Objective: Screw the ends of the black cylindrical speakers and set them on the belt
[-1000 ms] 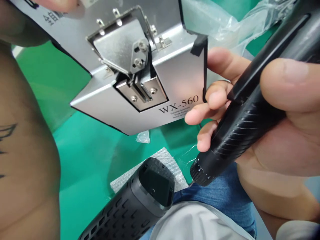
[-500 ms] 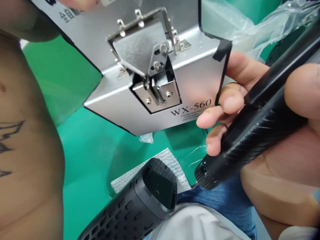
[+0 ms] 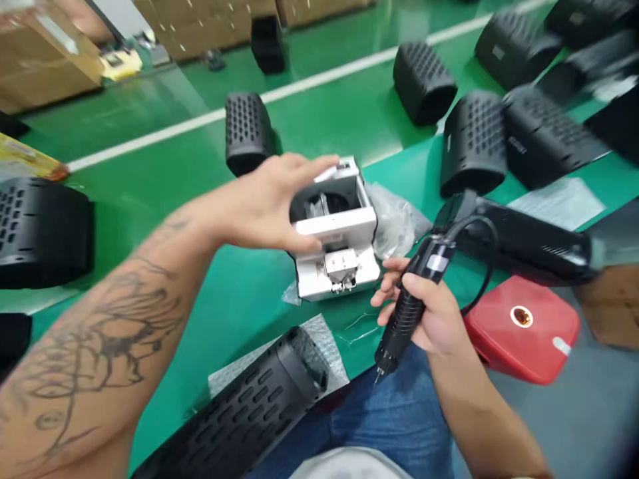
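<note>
A silver screw feeder point(image 3: 337, 229) stands on the green mat, its top open and a small metal bracket point(image 3: 341, 264) on its front. My left hand point(image 3: 272, 206) spans its top, thumb on the near edge and fingers over the far side. In my right hand point(image 3: 432, 309) is a black electric screwdriver point(image 3: 412, 296), its bit pointing down above my jeans and its cable looping back. The lower fingers of that hand are partly stretched out, close to the feeder's right side. Near my lap lies a perforated black housing point(image 3: 249, 406) with its open end towards the feeder.
A clear plastic bag point(image 3: 397, 219) lies right of the feeder, beside a long black device point(image 3: 524, 233). A red box point(image 3: 524, 329) is at my right. Several perforated black housings point(image 3: 247, 130) stand around, with cardboard boxes point(image 3: 210, 26) at the back.
The feeder was raised and tilted close to the camera; now it is down on the mat, farther away, under my left hand. The screwdriver has stayed in my right hand.
</note>
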Action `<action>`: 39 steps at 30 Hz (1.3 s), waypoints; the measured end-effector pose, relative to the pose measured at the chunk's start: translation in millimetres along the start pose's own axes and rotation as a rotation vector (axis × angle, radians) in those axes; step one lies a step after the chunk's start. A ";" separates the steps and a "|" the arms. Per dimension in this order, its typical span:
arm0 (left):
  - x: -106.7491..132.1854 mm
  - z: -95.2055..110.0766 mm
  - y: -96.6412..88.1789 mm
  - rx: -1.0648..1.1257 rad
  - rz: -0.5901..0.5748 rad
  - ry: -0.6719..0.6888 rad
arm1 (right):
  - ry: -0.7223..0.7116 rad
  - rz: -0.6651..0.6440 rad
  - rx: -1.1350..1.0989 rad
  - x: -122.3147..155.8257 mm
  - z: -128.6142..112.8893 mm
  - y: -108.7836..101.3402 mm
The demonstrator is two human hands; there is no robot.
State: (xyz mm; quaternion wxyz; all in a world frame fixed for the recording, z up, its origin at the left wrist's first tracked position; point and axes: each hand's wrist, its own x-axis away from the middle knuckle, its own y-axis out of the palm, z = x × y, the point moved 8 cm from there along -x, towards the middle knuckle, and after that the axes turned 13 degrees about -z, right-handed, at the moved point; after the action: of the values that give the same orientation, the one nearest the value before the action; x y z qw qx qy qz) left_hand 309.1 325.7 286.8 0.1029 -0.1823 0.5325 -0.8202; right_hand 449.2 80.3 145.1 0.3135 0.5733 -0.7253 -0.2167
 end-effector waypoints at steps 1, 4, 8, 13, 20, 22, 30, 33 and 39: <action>4.6 5.5 11.6 -0.034 -0.034 0.013 | 0.009 0.009 0.013 3.0 0.7 -4.7; 13.8 11.8 34.3 -0.126 -0.082 -0.001 | 0.019 0.009 0.050 12.8 1.9 -12.3; 6.9 17.4 33.9 -0.180 -0.127 -0.050 | -0.013 0.008 0.083 28.3 -0.3 -9.6; -9.2 30.5 28.2 -0.158 -0.268 -0.171 | -0.065 -0.029 0.100 39.5 -2.0 -3.5; -12.6 10.6 22.2 0.046 -0.206 -0.137 | -0.094 -0.185 0.101 26.1 -16.0 0.9; -16.2 -27.5 8.1 0.163 0.059 -0.257 | -0.129 -0.286 0.089 17.3 -24.2 8.2; -30.9 -185.2 60.8 0.628 0.750 -1.069 | -0.159 -0.358 0.028 9.9 -36.4 6.3; -53.4 -202.9 70.2 0.667 0.837 -0.942 | -0.076 -0.284 0.026 14.5 -43.7 -6.6; -38.2 -215.7 55.2 0.824 0.978 -0.844 | -0.164 -0.220 -0.022 36.5 -61.4 -9.1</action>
State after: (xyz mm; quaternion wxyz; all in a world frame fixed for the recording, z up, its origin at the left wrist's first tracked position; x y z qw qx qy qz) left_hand 254.4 497.2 150.3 0.7086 -0.1706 0.1194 -0.6742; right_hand 493.3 45.5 190.1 0.2336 0.6264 -0.6788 -0.3038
